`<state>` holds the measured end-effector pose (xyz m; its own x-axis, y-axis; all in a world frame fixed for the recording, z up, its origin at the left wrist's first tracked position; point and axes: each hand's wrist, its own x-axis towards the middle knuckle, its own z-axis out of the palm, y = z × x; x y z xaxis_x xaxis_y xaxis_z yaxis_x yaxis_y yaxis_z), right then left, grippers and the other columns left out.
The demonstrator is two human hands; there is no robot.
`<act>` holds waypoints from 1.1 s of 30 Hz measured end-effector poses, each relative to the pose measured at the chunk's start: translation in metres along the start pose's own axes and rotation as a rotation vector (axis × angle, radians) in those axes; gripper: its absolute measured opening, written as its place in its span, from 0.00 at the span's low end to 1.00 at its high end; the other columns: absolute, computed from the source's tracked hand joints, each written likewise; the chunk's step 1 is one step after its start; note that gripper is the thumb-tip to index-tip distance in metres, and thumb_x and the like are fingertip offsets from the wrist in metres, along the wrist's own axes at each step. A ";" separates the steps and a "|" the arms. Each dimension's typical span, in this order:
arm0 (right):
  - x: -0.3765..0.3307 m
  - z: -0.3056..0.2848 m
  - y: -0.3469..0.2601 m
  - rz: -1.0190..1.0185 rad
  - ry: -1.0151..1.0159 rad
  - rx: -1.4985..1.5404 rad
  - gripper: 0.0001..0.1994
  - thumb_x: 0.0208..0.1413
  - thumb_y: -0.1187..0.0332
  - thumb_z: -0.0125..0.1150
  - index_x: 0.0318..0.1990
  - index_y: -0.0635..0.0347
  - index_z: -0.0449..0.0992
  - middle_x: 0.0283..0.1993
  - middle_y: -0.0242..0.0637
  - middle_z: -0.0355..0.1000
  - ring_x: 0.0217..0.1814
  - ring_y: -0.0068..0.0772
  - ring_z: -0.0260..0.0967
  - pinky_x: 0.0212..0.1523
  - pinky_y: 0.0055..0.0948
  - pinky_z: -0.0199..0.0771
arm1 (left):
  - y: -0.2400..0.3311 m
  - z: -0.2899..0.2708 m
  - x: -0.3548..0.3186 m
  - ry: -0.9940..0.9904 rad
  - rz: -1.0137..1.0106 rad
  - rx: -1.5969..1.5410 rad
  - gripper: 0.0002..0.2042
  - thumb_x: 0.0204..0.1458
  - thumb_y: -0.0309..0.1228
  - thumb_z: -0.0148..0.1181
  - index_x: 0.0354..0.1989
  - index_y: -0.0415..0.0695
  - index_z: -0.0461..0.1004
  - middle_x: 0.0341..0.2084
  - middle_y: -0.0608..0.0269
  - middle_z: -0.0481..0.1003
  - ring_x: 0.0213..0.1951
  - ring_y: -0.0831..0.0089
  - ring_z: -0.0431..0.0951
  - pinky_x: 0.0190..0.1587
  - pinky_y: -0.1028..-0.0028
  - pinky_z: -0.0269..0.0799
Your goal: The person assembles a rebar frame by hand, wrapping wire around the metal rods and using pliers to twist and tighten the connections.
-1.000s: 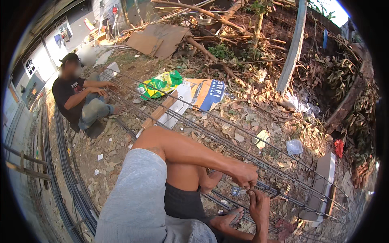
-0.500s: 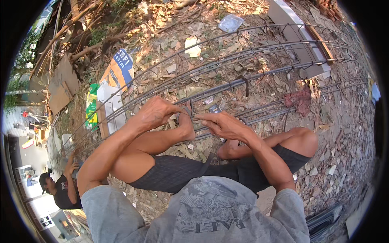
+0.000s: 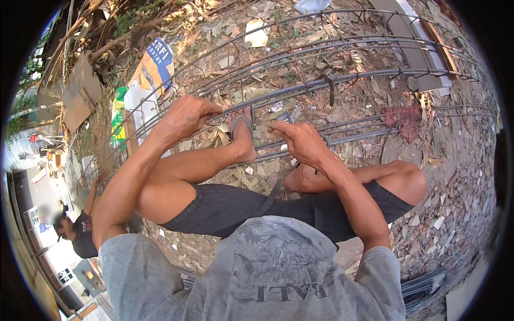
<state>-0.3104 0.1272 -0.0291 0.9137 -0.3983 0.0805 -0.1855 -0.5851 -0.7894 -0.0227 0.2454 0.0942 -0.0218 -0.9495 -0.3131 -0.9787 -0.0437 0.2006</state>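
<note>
My left hand (image 3: 186,116) is closed in a pinch, its fingertips beside the long bars of a steel rebar cage (image 3: 369,74). Across a gap, my right hand (image 3: 304,142) is also pinched, thumb and forefinger together and pointing left. Whatever either pinch holds is too thin or hidden to make out. The cage runs from lower left to upper right in front of me, with thin stirrups across its bars. Between my hands is my foot in a flip-flop (image 3: 244,130). A dark bent strip (image 3: 331,92) hangs over the bars right of centre.
Dry leaves and rubble cover the ground. A printed sack (image 3: 155,67) and a green-yellow packet (image 3: 118,120) lie at the left. A long board (image 3: 409,40) supports the cage at upper right. Reddish netting (image 3: 401,122) lies right; another person (image 3: 80,232) is at far left.
My hands have moved apart, the left one outward and farther from me, the right one slightly right and away. The view has tilted, shifting the cage upward in the picture.
</note>
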 end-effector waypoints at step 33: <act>0.082 0.112 -0.009 0.259 0.629 -0.013 0.15 0.53 0.60 0.73 0.40 0.63 0.84 0.37 0.49 0.82 0.39 0.49 0.82 0.39 0.39 0.79 | -0.087 0.054 0.153 0.227 -0.624 -0.546 0.16 0.53 0.48 0.68 0.32 0.47 0.87 0.25 0.58 0.84 0.31 0.67 0.86 0.45 0.66 0.79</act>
<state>-0.1934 0.1793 -0.0839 0.4561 -0.8592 0.2318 -0.3775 -0.4227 -0.8239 0.0475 0.1204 -0.0216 0.5863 -0.7382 -0.3335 -0.5612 -0.6671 0.4900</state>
